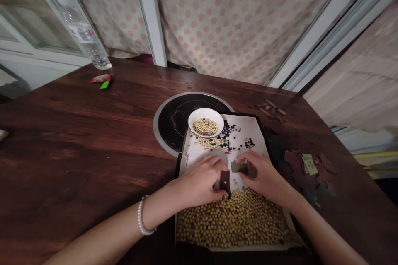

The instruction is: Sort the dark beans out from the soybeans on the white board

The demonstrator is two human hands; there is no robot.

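Observation:
My left hand (200, 180), with a pearl-like bracelet at the wrist, is closed on a small dark brown card piece (224, 182) with a pale bead on it. Facing it, my right hand (263, 174) pinches an olive green card piece (238, 167). Both hands are over a shallow white-lined box (253, 126) with black edges. A thick layer of round yellowish beads (233, 223) fills its near part. Black, pale and a few green beads (228, 134) lie scattered toward its far end. A white bowl (199, 112) of pale beads sits at the far left corner.
A round black hob (169, 116) with a silver rim lies partly under the box. Torn dark scraps (294, 159) and a pale green printed paper (309, 164) lie to the right. Far left on the wooden table (93, 132) are a clear bottle (83, 35) and a wrapper (102, 78).

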